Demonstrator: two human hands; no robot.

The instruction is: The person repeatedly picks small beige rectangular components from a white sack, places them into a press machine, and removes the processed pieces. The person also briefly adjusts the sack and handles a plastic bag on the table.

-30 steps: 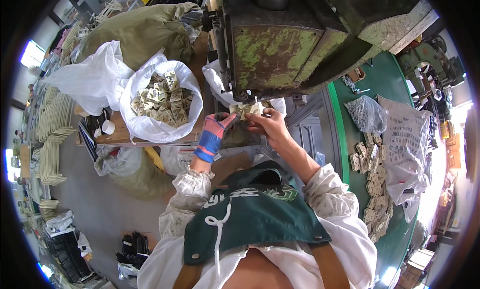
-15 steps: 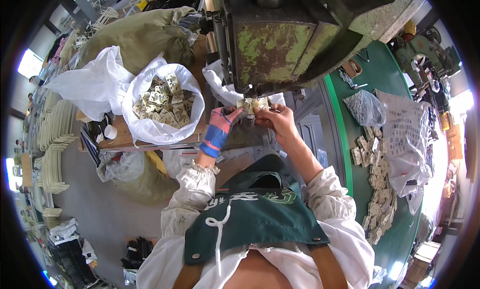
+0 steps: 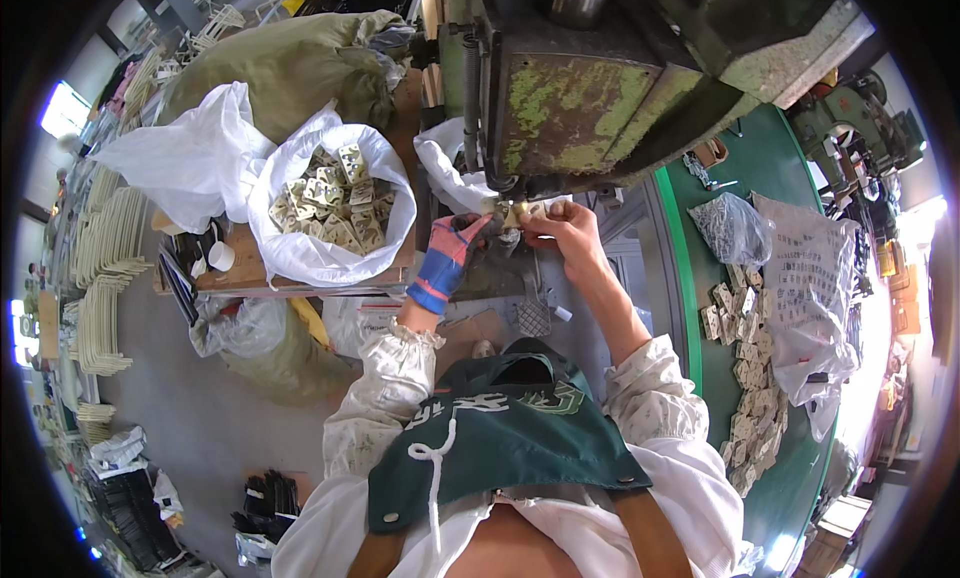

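Under the head of a green press (image 3: 575, 103) with worn paint, both my hands meet at a small pale brass-coloured metal plate (image 3: 509, 214). My left hand (image 3: 452, 258), in a pink and blue striped glove with dark fingertips, is closed at the plate's left side. My bare right hand (image 3: 577, 240) pinches the right side between thumb and fingers. The press tooling and my fingers partly hide the plate. To the left, an open white sack (image 3: 388, 240) holds many similar plates (image 3: 335, 208).
More plates (image 3: 757, 378) lie heaped on a green table (image 3: 800, 468) at the right, beside a clear plastic bag (image 3: 730, 221) and a printed white sack (image 3: 812, 278). A bulging olive sack (image 3: 280, 73) lies at the back left. A foot pedal (image 3: 533, 318) sits below the press.
The view has shifted slightly, so the press appears further right. The foot pedal now shows more fully. My right hand has moved slightly rightward, and both hands remain at the plate.
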